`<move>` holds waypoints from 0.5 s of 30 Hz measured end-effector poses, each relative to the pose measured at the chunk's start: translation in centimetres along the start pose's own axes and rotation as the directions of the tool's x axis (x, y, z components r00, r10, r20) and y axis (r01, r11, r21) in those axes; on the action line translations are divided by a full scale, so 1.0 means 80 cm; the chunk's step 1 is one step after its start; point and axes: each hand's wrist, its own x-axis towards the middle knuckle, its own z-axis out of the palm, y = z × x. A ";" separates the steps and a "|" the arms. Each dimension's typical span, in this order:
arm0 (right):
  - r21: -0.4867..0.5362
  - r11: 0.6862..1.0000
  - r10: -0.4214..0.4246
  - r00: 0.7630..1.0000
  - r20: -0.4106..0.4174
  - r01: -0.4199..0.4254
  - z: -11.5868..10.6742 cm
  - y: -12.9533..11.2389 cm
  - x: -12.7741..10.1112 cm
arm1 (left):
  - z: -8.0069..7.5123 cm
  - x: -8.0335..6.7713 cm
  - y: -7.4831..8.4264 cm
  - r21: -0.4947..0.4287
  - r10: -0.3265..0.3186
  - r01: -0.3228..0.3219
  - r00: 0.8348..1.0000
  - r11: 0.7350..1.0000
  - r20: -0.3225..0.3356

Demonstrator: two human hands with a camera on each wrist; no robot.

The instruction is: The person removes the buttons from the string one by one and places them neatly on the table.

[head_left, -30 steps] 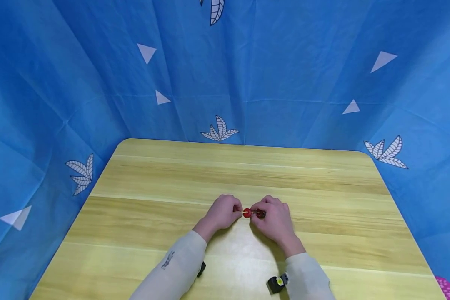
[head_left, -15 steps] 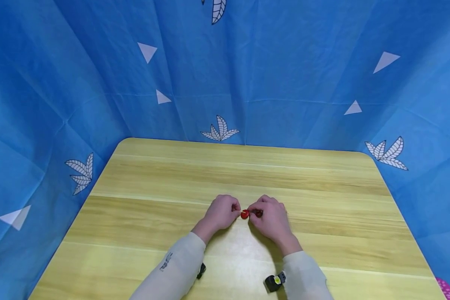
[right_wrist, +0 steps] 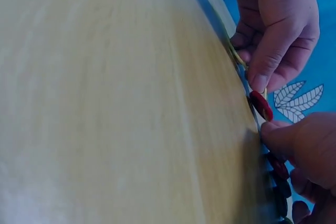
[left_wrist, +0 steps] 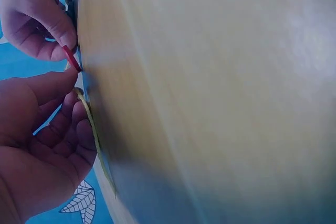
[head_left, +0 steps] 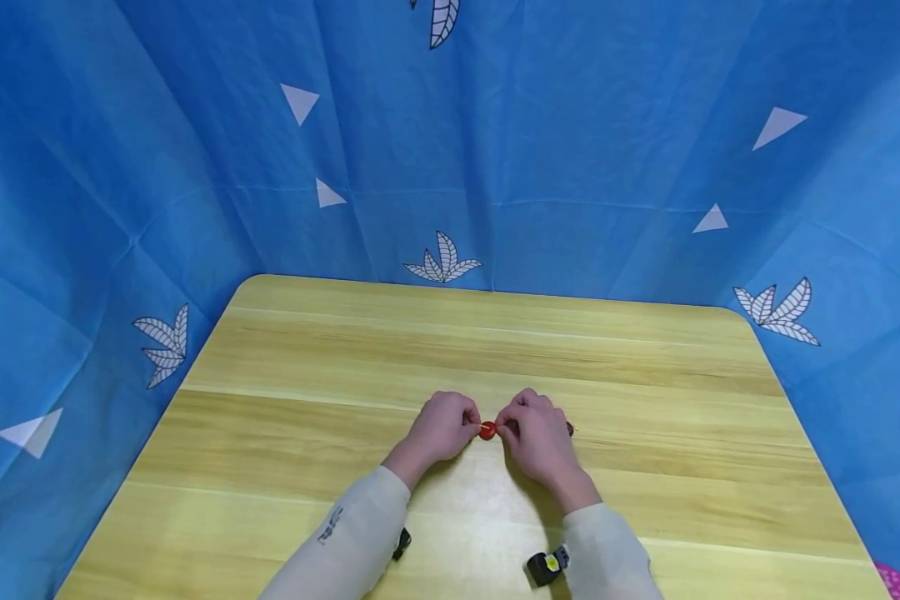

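Red disc-shaped bead (head_left: 487,430) threaded on a thin pale wooden stick (right_wrist: 237,57), held low over the middle of the near half of the light wooden table (head_left: 495,350), between both hands. Pinched at the bead's nine o'clock by the left hand (head_left: 444,425), thumb and forefinger closed on the stick's end, other fingers curled loosely. Pinched at the bead's three o'clock by the right hand (head_left: 534,433), fingertips narrow on the stick beside the bead, with further dark red beads (right_wrist: 278,167) strung behind, partly hidden in the palm; one dark bead end (head_left: 569,428) peeking out at the hand's three o'clock. Seen from the right wrist: bead edge-on, just beside the right thumb tip, stick running on to the left fingers.

Cream sleeves (head_left: 345,533) at six o'clock, black wrist-worn camera units (head_left: 546,567) below them. Blue cloth backdrop with white leaves and triangles (head_left: 450,150) from nine round to three o'clock. Pink patterned object (head_left: 894,579) at the far five o'clock corner, mostly cut off.

Likely risks: bead slipping off the free end if the left pinch loosens; stick snapping or bowing if pushed against a tight hole; hidden beads sliding out past the right palm if the stick tilts down that way.
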 end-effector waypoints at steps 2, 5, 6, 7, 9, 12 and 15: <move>-0.006 1.000 0.017 1.000 -0.005 -0.017 0.000 0.000 -0.001 | 0.000 0.000 0.000 0.001 0.009 -0.009 1.000 1.000 -0.003; -0.011 0.999 0.031 0.999 -0.015 -0.031 0.000 0.001 -0.003 | 0.000 0.000 0.002 -0.005 0.033 -0.034 0.999 0.999 -0.022; -0.011 0.999 0.033 0.999 -0.020 -0.033 0.000 0.001 -0.003 | -0.001 0.000 0.002 -0.010 0.039 -0.039 0.999 0.999 -0.030; -0.010 0.999 0.036 0.999 -0.025 -0.037 -0.001 0.001 -0.003 | -0.001 0.000 0.003 -0.019 0.040 -0.041 0.998 0.999 -0.039; -0.001 0.999 0.041 0.999 -0.032 -0.041 -0.003 0.002 -0.004 | -0.002 -0.001 0.005 -0.045 0.043 -0.045 0.998 0.998 -0.051; 0.008 0.999 0.041 0.998 -0.054 -0.040 -0.009 0.002 -0.005 | -0.004 -0.002 0.008 -0.084 0.035 -0.041 0.997 0.996 -0.072; 0.013 0.999 0.037 0.996 -0.079 -0.036 -0.017 0.003 -0.006 | -0.003 -0.001 0.011 -0.118 0.043 -0.055 0.994 0.991 -0.100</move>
